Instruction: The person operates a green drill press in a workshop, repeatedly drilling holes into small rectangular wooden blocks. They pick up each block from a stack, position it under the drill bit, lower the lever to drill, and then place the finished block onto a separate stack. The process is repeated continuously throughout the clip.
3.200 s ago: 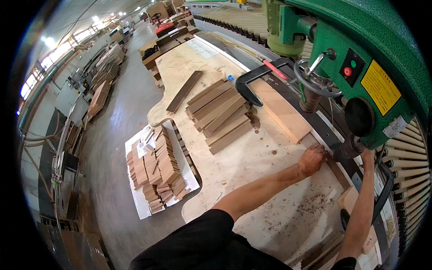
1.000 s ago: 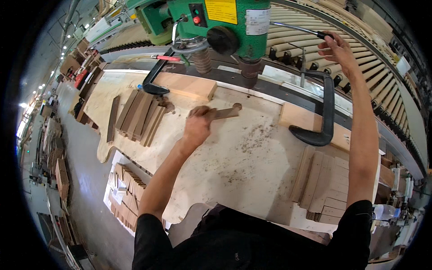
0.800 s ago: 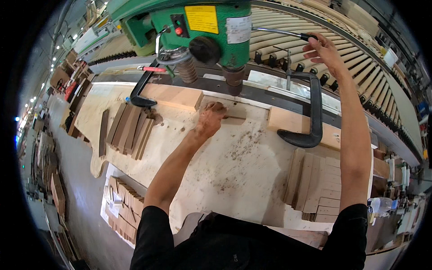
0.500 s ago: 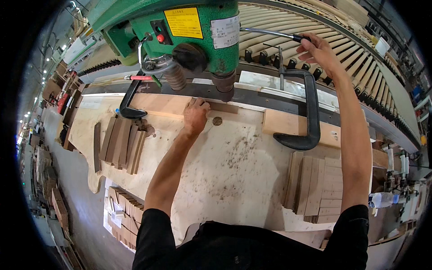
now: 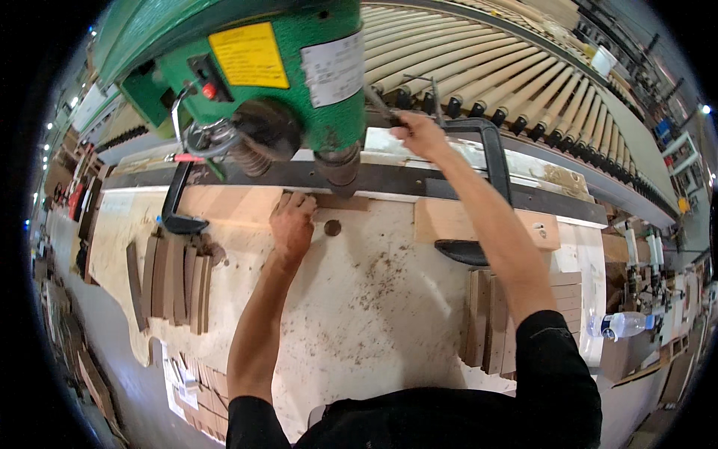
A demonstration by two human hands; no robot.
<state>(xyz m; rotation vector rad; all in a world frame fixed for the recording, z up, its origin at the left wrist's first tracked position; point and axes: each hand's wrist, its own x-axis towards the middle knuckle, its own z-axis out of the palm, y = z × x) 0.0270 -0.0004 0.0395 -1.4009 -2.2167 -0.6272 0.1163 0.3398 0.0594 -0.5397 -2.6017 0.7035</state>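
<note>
A green drill press (image 5: 329, 123) stands over the board, its dark chuck (image 5: 338, 166) low above a narrow brown wood strip (image 5: 344, 203). The strip lies along the dark metal fence (image 5: 396, 178). My left hand (image 5: 293, 224) presses the strip's left end against the fence, fingers curled over it. My right hand (image 5: 419, 135) is wrapped round the end of the press's feed lever (image 5: 379, 103), to the right of the chuck. Whether the drill tip touches the strip I cannot tell.
Black clamps (image 5: 176, 200) (image 5: 496, 161) hold light wood blocks (image 5: 232, 206) (image 5: 479, 221) at both sides. Brown strips (image 5: 178, 280) lie at left, and more (image 5: 493, 322) are stacked at right. Wood dust dots the pale board (image 5: 351, 322). A roller conveyor (image 5: 479, 67) runs behind; a plastic bottle (image 5: 627, 325) is far right.
My right hand has swung the lever down, moving nearer and to the left. The chuck has come down closer to the strip. My left hand stays on the strip; the whole view has shifted.
</note>
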